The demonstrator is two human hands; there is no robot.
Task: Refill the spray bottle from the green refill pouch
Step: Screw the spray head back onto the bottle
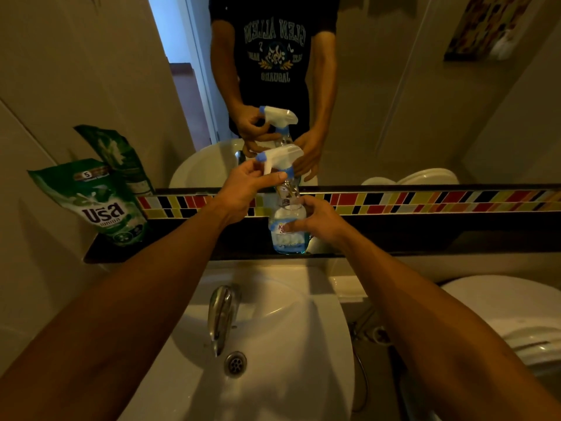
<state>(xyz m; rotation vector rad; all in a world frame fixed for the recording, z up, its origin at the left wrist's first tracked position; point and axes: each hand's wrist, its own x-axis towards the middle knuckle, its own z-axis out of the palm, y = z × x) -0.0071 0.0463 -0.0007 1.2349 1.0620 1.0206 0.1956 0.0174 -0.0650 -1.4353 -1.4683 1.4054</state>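
The left hand [243, 189] is curled around the white trigger head [280, 161] of the spray bottle [287, 217], with the thumb and fingers closed about the neck just under the blue collar. The right hand [318, 220] grips the clear body of the bottle from the right side, its fingers wrapped across the label. Both forearms reach forward over the sink [273, 375].

The bottle stands upright on a dark ledge [425, 238] that runs along the wall behind the sink, roughly above the middle of the basin. A little blue liquid shows at its bottom; the rest of the body looks clear. The trigger head sits on top of the bottle, its blue nozzle tip pointing left.

The green refill pouch [100, 205] stands at the left end of the same ledge, well apart from the bottle, leaning back into the corner of the wall. Neither hand touches it. Whether its top is open cannot be told.

Behind the ledge runs a strip of small coloured tiles [425, 202] in red, yellow, black and white, and above that a mirror [394, 101] that reflects the person's dark printed shirt, both hands and the bottle. Below, a metal tap [221, 314] hangs over the white basin, with the round drain [235, 363] just in front of it. A white toilet [510, 317] sits to the right of the sink.
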